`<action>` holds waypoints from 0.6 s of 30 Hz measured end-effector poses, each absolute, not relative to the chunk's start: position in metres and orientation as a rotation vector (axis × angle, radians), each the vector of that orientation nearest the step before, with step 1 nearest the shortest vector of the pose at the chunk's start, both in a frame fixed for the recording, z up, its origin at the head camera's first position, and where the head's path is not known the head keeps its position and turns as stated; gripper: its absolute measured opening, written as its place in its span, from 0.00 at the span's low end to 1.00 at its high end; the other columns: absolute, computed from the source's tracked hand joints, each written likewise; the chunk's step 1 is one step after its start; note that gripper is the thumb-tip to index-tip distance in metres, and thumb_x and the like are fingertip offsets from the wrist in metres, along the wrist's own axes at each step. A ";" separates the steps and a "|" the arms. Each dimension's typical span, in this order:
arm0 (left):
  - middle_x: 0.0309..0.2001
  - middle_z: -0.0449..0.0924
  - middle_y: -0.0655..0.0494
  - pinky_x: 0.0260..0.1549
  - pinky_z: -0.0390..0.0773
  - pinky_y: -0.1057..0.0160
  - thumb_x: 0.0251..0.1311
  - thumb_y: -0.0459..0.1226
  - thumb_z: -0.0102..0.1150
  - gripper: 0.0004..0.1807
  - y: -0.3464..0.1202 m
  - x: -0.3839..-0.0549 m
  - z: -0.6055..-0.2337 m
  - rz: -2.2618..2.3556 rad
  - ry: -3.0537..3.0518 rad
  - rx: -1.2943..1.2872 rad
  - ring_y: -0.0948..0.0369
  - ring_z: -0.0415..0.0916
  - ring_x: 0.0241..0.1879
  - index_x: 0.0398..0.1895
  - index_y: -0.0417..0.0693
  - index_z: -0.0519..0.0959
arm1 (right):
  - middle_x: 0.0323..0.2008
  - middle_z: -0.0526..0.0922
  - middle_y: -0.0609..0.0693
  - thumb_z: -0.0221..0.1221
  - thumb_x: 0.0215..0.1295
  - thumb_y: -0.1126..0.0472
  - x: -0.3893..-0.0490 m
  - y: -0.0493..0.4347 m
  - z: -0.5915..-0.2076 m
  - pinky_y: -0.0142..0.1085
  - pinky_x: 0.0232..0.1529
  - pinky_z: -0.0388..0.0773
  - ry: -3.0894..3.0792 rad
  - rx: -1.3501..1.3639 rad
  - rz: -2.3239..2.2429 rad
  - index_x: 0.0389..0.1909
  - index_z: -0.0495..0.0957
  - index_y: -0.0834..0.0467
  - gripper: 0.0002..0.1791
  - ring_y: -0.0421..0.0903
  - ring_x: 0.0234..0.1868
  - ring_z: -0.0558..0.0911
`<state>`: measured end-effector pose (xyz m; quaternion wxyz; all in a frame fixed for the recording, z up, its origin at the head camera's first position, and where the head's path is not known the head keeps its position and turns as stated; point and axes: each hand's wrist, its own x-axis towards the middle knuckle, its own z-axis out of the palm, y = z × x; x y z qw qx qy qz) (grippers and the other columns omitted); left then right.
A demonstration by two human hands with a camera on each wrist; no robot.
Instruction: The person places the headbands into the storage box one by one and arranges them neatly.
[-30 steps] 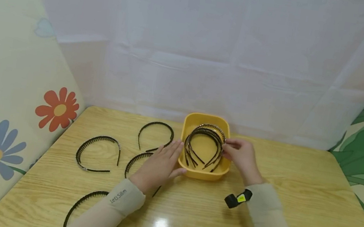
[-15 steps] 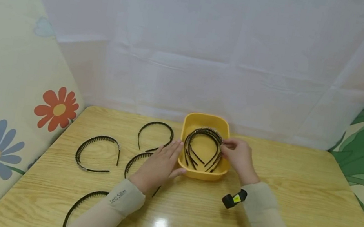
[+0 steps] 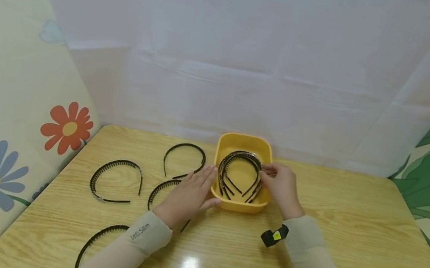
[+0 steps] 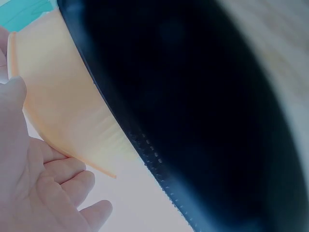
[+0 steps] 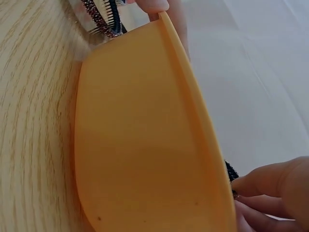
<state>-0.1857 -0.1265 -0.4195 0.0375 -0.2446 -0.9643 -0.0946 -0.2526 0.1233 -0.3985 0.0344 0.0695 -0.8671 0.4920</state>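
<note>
A yellow plastic bin point(image 3: 239, 207) stands at the back of the table, holding several nested black toothed headbands point(image 3: 242, 155). My right hand point(image 3: 281, 189) reaches to the bin's right side. In the right wrist view, thumb and finger pinch a dark headband point(image 5: 231, 170) just inside the rim; the wall hides most of it. My left hand point(image 3: 188, 197) lies against the bin's left side with fingers extended and thumb at the front corner. The left wrist view shows those fingers along the rim, a large dark shape covering much of the picture.
Left of the bin lie more headbands on the wood-grain table point(image 3: 325, 264): one at the back point(image 3: 187, 144), another headband point(image 3: 94, 179) farther left, a headband point(image 3: 152, 194) partly under my left hand, and a headband point(image 3: 89, 243) by my left sleeve. A white cloth point(image 3: 223, 83) hangs behind.
My right hand has shifted slightly left, and the upper headband has come down onto the others in the bin. My left hand and the headbands on the table stay put.
</note>
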 end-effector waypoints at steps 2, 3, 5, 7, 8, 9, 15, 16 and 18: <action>0.80 0.46 0.37 0.75 0.52 0.39 0.75 0.59 0.45 0.47 -0.127 -0.186 -0.420 -0.279 -2.960 -0.752 0.44 0.44 0.79 0.79 0.33 0.48 | 0.43 0.85 0.66 0.61 0.68 0.70 -0.252 0.123 -0.399 0.36 0.38 0.88 -2.662 0.221 1.495 0.53 0.81 0.72 0.15 0.57 0.39 0.87; 0.80 0.46 0.37 0.75 0.51 0.39 0.75 0.59 0.45 0.47 -0.128 -0.187 -0.421 -0.276 -2.962 -0.752 0.44 0.44 0.79 0.79 0.33 0.48 | 0.43 0.85 0.66 0.62 0.68 0.70 -0.251 0.122 -0.398 0.36 0.38 0.88 -2.660 0.225 1.488 0.53 0.81 0.72 0.15 0.57 0.39 0.87; 0.80 0.46 0.37 0.75 0.52 0.39 0.75 0.59 0.45 0.47 -0.128 -0.187 -0.421 -0.275 -2.963 -0.754 0.44 0.45 0.79 0.79 0.33 0.48 | 0.43 0.85 0.66 0.62 0.68 0.70 -0.250 0.122 -0.398 0.36 0.38 0.88 -2.657 0.228 1.477 0.53 0.81 0.72 0.15 0.57 0.40 0.87; 0.80 0.45 0.37 0.75 0.51 0.39 0.75 0.59 0.44 0.47 -0.129 -0.187 -0.422 -0.271 -2.966 -0.754 0.44 0.45 0.79 0.80 0.33 0.47 | 0.43 0.85 0.66 0.62 0.68 0.70 -0.249 0.122 -0.398 0.37 0.39 0.88 -2.652 0.233 1.473 0.52 0.81 0.72 0.15 0.57 0.40 0.86; 0.80 0.45 0.37 0.75 0.51 0.39 0.75 0.59 0.44 0.47 -0.129 -0.187 -0.422 -0.273 -2.966 -0.757 0.43 0.45 0.79 0.79 0.33 0.47 | 0.43 0.85 0.66 0.62 0.68 0.70 -0.249 0.122 -0.398 0.38 0.39 0.88 -2.649 0.234 1.469 0.52 0.81 0.72 0.15 0.57 0.41 0.86; 0.80 0.45 0.37 0.75 0.51 0.39 0.75 0.59 0.44 0.47 -0.129 -0.187 -0.422 -0.273 -2.966 -0.759 0.43 0.45 0.79 0.80 0.33 0.47 | 0.43 0.85 0.65 0.63 0.68 0.70 -0.248 0.122 -0.398 0.40 0.41 0.88 -2.648 0.234 1.457 0.52 0.81 0.72 0.15 0.57 0.42 0.86; 0.79 0.46 0.37 0.75 0.52 0.39 0.75 0.58 0.44 0.46 -0.130 -0.187 -0.423 -0.280 -2.954 -0.767 0.43 0.46 0.78 0.79 0.32 0.48 | 0.44 0.85 0.63 0.62 0.68 0.68 -0.245 0.124 -0.399 0.47 0.47 0.85 -2.648 0.258 1.369 0.52 0.82 0.70 0.15 0.57 0.45 0.84; 0.79 0.46 0.37 0.75 0.52 0.39 0.76 0.58 0.45 0.46 -0.130 -0.187 -0.423 -0.282 -2.953 -0.767 0.43 0.46 0.78 0.79 0.32 0.48 | 0.44 0.85 0.63 0.61 0.68 0.68 -0.244 0.124 -0.399 0.46 0.46 0.86 -2.645 0.263 1.377 0.52 0.82 0.70 0.15 0.57 0.44 0.84; 0.79 0.46 0.37 0.75 0.52 0.39 0.75 0.58 0.45 0.46 -0.130 -0.188 -0.423 -0.285 -2.948 -0.767 0.43 0.46 0.78 0.79 0.32 0.48 | 0.43 0.86 0.62 0.60 0.69 0.67 -0.243 0.124 -0.400 0.45 0.45 0.86 -2.638 0.277 1.386 0.52 0.82 0.69 0.15 0.56 0.43 0.85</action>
